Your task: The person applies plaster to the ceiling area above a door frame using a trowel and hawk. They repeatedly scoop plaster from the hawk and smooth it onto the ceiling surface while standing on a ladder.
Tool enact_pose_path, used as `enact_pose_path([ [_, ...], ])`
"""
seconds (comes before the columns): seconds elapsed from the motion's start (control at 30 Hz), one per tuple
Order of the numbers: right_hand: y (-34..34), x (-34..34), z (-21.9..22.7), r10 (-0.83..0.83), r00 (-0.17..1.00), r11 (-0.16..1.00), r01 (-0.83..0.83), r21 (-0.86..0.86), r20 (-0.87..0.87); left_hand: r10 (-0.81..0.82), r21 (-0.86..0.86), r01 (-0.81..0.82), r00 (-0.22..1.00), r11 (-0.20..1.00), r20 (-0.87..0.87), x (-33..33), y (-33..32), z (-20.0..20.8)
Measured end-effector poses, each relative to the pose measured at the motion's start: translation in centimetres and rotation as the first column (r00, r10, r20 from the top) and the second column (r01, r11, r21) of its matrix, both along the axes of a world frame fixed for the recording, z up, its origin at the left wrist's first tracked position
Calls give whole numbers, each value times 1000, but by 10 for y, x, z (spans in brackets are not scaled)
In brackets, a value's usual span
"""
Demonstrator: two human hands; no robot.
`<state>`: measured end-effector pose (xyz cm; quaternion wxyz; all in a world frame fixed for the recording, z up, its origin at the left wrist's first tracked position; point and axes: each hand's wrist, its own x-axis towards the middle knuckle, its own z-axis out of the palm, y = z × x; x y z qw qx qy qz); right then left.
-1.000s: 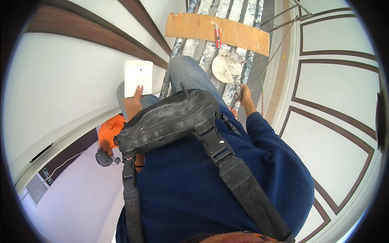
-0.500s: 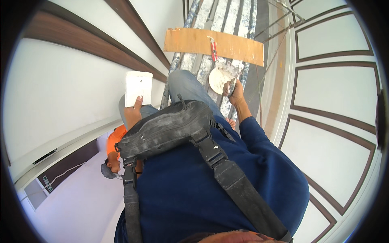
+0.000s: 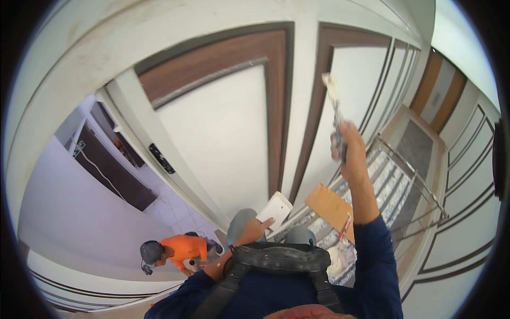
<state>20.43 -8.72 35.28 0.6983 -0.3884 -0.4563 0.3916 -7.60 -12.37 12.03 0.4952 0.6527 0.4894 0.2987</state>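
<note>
My right hand (image 3: pixel 349 148) is raised and closed around the handle of a putty knife (image 3: pixel 336 103). White paste coats its blade, which points up in front of the brown strip of wall trim (image 3: pixel 319 101); whether it touches cannot be told. Low by my knees, my left hand (image 3: pixel 256 231) grips a flat white rectangular plate (image 3: pixel 277 209) with a small hole, thumb on top. A bucket of white paste (image 3: pixel 341 260) is partly hidden beside my right arm. Close to it, a red utility knife (image 3: pixel 346 227) lies on a brown wooden board (image 3: pixel 328 206).
Paint-splashed scaffold planks (image 3: pixel 396 186) lie under me, with a metal rail (image 3: pixel 417 170) at the far right end. Below on the left, a person in an orange shirt (image 3: pixel 183 248) and grey cap is beside a doorway. White panelled wall (image 3: pixel 223 133) stands close ahead.
My view has swung left and up to the panelled wall. My right hand has risen from the paste bucket, holding the putty knife. The white plate stays in my left hand.
</note>
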Motion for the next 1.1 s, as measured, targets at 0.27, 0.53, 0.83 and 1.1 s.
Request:
enact_pose_path([
  [0.27, 103, -115, 168, 74, 995, 928, -92, 361, 63, 141, -37, -137, 983, 990, 118, -19, 30, -26],
  [0.53, 152, -178, 155, -67, 994, 915, 28, 402, 84, 180, -84, -168, 969, 982, 171, -30, 31, -65],
  [0.83, 119, -104, 216, -611, 423, 784, 211, 584, 669, 174, 36, -187, 959, 982, 225, -29, 23, -55],
  [1.1, 42, -126, 388, -130, -356, 881, 386, 273, 925, 148, 69, -181, 931, 981, 334, -17, 44, -85],
])
